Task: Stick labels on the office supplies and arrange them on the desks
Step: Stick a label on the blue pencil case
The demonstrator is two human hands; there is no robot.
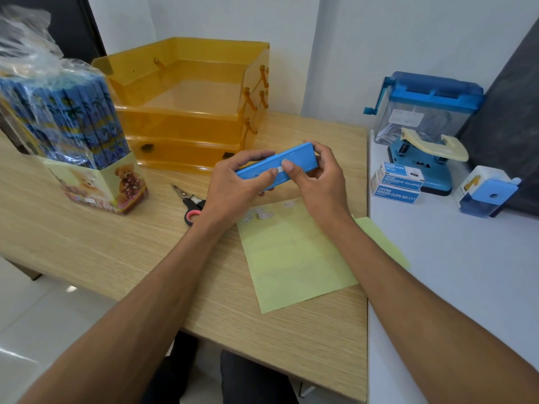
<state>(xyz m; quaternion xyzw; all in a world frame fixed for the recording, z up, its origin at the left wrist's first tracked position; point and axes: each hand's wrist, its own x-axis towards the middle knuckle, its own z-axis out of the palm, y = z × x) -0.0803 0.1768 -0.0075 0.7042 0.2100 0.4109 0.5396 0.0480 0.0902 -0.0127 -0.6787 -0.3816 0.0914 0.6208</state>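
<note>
Both my hands hold a long blue plastic box [297, 158] above the wooden desk [87, 246]. My left hand [236, 185] grips its left end from below, thumb on the near face. My right hand [318, 176] grips its right end. Both thumbs press a small white label [279, 170] on the box's near face. Under my hands lies a yellow-green sheet [294, 258] with a few small white labels [264, 214] near its top edge.
Black scissors [189, 202] with a pink handle lie left of the sheet. An orange three-tier tray [186, 112] stands behind. A wrapped pencil display box [73, 135] stands at left. On the white desk [466, 272] at right are a shredder [423, 103], hole punch [428, 158], binder-clip boxes [398, 182] and a sharpener [487, 191].
</note>
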